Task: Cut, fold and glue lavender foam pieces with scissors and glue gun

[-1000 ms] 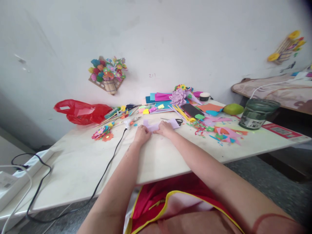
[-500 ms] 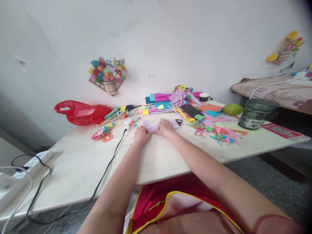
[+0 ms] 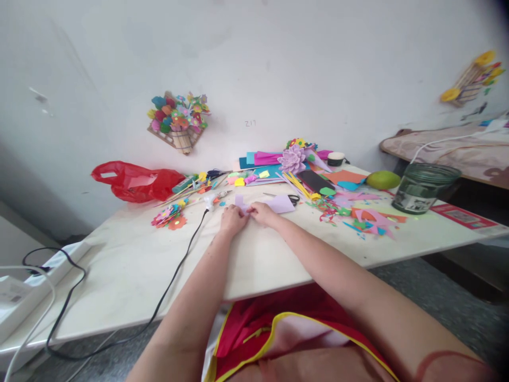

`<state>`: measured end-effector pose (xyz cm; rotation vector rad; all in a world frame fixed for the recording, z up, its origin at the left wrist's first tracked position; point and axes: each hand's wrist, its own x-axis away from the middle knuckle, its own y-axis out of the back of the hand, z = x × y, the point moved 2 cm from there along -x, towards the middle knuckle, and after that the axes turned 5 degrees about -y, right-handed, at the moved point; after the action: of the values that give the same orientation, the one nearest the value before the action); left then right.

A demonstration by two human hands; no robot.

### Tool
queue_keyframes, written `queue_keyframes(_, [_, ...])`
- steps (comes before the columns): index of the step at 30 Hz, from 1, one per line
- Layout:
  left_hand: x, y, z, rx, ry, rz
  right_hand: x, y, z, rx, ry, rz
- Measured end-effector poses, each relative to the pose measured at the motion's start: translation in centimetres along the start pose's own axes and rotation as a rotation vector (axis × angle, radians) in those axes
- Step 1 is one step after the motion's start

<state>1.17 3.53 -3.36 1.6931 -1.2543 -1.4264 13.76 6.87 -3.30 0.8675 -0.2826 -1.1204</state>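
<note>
A lilac sheet of craft paper or foam (image 3: 284,203) lies on the table with my hands at its near edge. My left hand (image 3: 233,218) is closed on its left part, thumb and fingers together. Beside it, my right hand (image 3: 262,213) pinches the same edge, its fingertips almost meeting the left ones. The fingers cover that part of the sheet, so any fold there is hidden. Just behind the sheet are scissors (image 3: 294,199), partly under it. To the left of my left hand lies a white glue gun (image 3: 209,202) with a black cord.
Paper flowers (image 3: 169,216) and a red plastic bag (image 3: 139,183) are on the left. Coloured scraps (image 3: 371,220), a dark phone (image 3: 315,182), a green fruit (image 3: 383,180) and a glass jar (image 3: 422,191) are on the right. A power strip (image 3: 51,270) sits at the left edge.
My right hand has shifted left along the sheet's edge, closer to my left hand, uncovering more of the sheet and the scissors. The view has shifted slightly.
</note>
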Motion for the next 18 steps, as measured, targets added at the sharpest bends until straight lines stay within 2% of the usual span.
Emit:
queue_keyframes(3, [-0.1,0.2,0.6,0.078,-0.016,0.021,-0.1,-0.5,-0.5,-0.024,-0.083,0.062])
queue_keyframes(10, [0.1,1.2,2.5,0.347,0.043,0.049,0.5,0.1,0.1,-0.046,-0.123,0.11])
queue_keyframes(14, [0.6,1.5,2.8,0.449,0.047,0.052,0.4,0.0,0.3,-0.007,-0.107,0.117])
queue_keyframes(18, [0.8,1.6,2.8,0.438,0.023,0.042,0.0,-0.4,0.0,0.03,-0.063,0.088])
